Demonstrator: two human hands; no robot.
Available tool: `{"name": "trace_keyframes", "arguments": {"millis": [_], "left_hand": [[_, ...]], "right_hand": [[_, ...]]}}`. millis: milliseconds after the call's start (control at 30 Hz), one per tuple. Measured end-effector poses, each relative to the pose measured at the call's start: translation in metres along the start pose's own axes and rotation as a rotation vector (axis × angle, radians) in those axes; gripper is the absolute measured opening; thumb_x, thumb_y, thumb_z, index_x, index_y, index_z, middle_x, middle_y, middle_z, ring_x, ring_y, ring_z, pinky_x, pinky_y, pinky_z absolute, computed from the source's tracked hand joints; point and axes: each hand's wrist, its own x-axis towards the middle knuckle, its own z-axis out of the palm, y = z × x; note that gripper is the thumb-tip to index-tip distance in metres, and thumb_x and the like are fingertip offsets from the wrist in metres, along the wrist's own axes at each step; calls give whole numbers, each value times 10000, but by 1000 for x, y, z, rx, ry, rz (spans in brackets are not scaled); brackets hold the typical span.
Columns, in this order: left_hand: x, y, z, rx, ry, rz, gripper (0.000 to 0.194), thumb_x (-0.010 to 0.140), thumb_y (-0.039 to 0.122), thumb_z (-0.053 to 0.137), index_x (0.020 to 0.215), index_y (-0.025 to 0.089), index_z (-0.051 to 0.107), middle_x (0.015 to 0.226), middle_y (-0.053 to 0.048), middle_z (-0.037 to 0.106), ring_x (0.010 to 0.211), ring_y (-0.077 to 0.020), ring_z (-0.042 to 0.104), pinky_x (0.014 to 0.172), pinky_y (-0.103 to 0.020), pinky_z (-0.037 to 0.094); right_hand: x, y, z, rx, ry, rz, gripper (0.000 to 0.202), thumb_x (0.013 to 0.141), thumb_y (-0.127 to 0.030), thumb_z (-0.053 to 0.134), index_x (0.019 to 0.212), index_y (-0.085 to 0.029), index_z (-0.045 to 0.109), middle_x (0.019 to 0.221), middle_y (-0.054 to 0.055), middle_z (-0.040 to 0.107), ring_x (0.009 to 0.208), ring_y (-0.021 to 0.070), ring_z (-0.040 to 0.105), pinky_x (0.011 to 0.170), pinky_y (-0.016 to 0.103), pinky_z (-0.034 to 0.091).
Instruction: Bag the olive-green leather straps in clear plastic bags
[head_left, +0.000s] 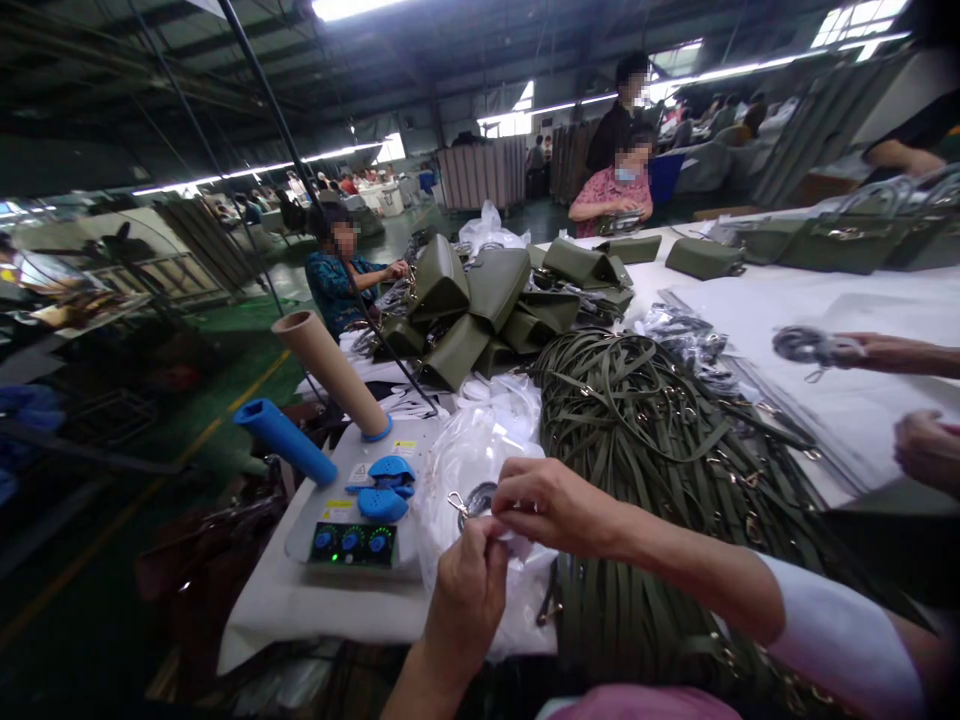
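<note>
A dark coiled bag strap (480, 496) with a metal snap hook (457, 504) sits between my hands, with clear plastic around it. My left hand (466, 585) is closed, thumb and fingers pinching at its near edge. From the right, my right hand (559, 508) pinches the same bundle, covering part of it. Just behind lies a heap of clear plastic bags (480, 440). A large pile of olive-green straps (630, 430) with metal hooks spreads beside and beneath my right forearm.
To the left stands a grey machine with knobs (351, 541), a cardboard tube (330, 370) and a blue tube (285, 440). Green bags (469, 300) are heaped farther back. At right, a co-worker's hand (862, 352) holds another coiled strap (802, 345). Other people work around the table.
</note>
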Motion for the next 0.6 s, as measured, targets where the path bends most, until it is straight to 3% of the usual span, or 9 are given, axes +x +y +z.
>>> {"name": "trace_keyframes", "arguments": {"millis": [67,200,300,400,500,600], "left_hand": [[-2,5,0,-44,-86,15,144,835,74,360,866,189,442,650,7,593,565,-122,606,522,-199,457],[-7,10,0,-128,-183,13,118,821,88,376,837,188,436,672,1,568,611,-116,598,584,-205,485],[-8,8,1,-181,-191,-25,155,805,106,455,943,176,455,776,-21,599,679,-101,617,619,-169,510],[-12,6,7,-233,-221,27,204,802,134,511,998,183,487,841,-35,636,707,-98,634,623,-148,521],[-21,2,15,-189,-186,112,192,835,206,495,1020,190,545,839,-54,672,681,-127,650,618,-187,540],[-31,-8,26,-129,-132,38,213,873,285,431,926,242,633,782,-31,699,611,-142,658,584,-204,553]], "right_hand": [[4,0,1,26,90,-35,92,688,-71,543,680,-129,614,721,6,501,646,89,443,615,220,341],[12,2,2,248,208,124,78,662,-61,531,642,-136,530,693,-12,462,658,87,406,627,210,326],[14,7,3,432,105,282,11,734,-158,496,728,-150,502,637,-26,487,505,64,407,486,185,322],[12,12,7,651,-27,455,87,780,-226,431,736,-157,459,557,-31,516,360,57,401,363,172,311],[9,13,15,794,13,580,91,770,-178,395,689,-151,427,546,-38,507,350,45,441,348,151,355],[6,14,20,867,109,624,107,763,-135,371,668,-148,418,493,-57,488,321,39,440,340,136,369]]}}
